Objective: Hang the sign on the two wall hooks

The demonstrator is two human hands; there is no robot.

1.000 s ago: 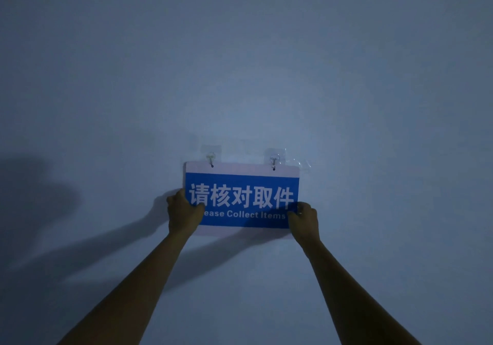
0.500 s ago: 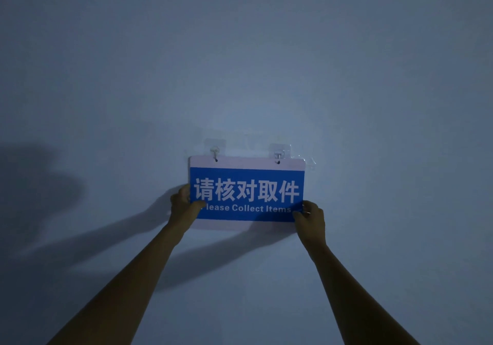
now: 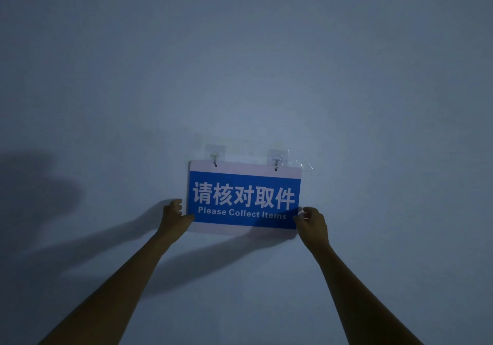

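Observation:
A blue sign [image 3: 244, 184] with white Chinese characters and "Please Collect Items" lies flat against the wall. Its pale top strip has two holes, and a hook passes through each: the left hook [image 3: 214, 157] and the right hook [image 3: 276, 162], both on clear adhesive pads. The sign tilts slightly down to the right. My left hand [image 3: 173, 215] is at the lower left corner, thumb tip on the blue face. My right hand [image 3: 312, 223] pinches the lower right corner, thumb on the edge.
A plain pale wall [image 3: 240, 64] fills the view in dim light. Shadows of my arms and head [image 3: 40, 192] fall on it to the left. A loose bit of clear tape [image 3: 304, 165] sticks out beside the right hook.
The sign's holes have settled onto the hooks. My left thumb has slid left off the lettering, so "Please" now shows in full. Both hands have shifted outward to the sign's edges.

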